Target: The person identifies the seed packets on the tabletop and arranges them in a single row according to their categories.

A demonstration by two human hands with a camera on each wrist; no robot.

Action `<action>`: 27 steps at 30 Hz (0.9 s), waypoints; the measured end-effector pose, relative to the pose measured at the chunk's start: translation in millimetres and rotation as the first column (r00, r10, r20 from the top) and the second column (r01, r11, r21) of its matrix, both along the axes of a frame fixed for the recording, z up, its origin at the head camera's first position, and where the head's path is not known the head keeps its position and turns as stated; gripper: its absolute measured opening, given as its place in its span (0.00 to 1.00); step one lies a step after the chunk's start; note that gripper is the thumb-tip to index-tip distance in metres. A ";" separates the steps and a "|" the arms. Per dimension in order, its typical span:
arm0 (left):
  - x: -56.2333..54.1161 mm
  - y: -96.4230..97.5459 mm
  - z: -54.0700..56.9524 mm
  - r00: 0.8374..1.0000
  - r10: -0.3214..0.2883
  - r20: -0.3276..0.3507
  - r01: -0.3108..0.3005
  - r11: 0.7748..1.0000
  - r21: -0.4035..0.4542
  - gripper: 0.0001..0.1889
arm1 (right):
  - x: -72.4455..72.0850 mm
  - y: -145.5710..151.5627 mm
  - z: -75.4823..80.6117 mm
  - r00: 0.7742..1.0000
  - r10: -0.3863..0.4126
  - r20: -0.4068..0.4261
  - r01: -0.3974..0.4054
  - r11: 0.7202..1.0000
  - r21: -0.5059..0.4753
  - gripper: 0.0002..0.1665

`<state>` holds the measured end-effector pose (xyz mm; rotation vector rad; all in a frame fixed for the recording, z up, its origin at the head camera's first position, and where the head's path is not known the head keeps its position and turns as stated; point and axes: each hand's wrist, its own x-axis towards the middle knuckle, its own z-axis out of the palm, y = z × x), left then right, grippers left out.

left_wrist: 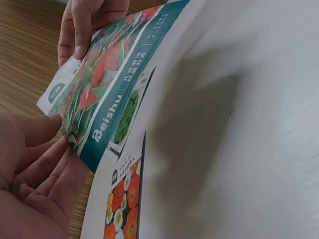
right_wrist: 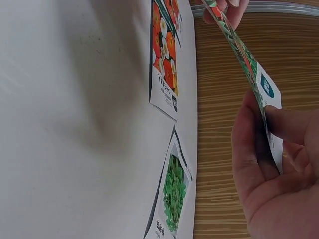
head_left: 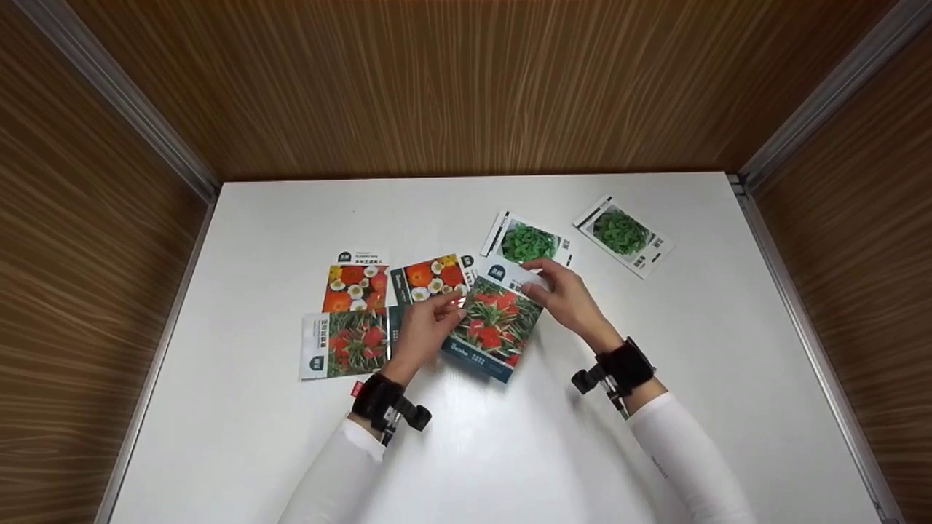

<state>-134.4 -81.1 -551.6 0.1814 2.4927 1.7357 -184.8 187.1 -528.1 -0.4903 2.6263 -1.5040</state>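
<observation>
Both hands hold a seed packet with red flowers, green leaves and a dark teal "Beishu" band, tilted above the white table. My right hand pinches its white top end, thumb on the printed face and fingers behind, as the right wrist view shows. At the packet's left edge, my left hand pinches it between thumb and fingers. Under and beside the left hand lie an orange-and-white flower packet and another red-flower packet. A green-leaf packet lies just beyond the held one.
A second orange-and-white flower packet lies at the left, its lower edge meeting the red-flower packet there. Farther right and back is another green-leaf packet. Wood-grain panels enclose the white table at the back and both sides.
</observation>
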 end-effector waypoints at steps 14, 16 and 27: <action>12.6 -17.1 -18.9 0.982 0.168 0.088 -0.176 0.980 0.096 0.15 | 6.7 -6.7 -11.5 0.994 -0.071 0.080 0.076 0.995 -0.070 0.25; 14.9 -22.2 -21.5 0.974 0.198 0.108 -0.208 0.973 0.097 0.15 | 5.9 -5.0 -16.6 0.995 -0.085 0.058 0.088 0.995 -0.041 0.26; 32.9 -45.0 -41.9 0.968 0.222 0.119 -0.229 0.972 0.045 0.15 | 6.0 0.1 -23.3 0.992 -0.123 0.024 0.123 0.992 -0.013 0.23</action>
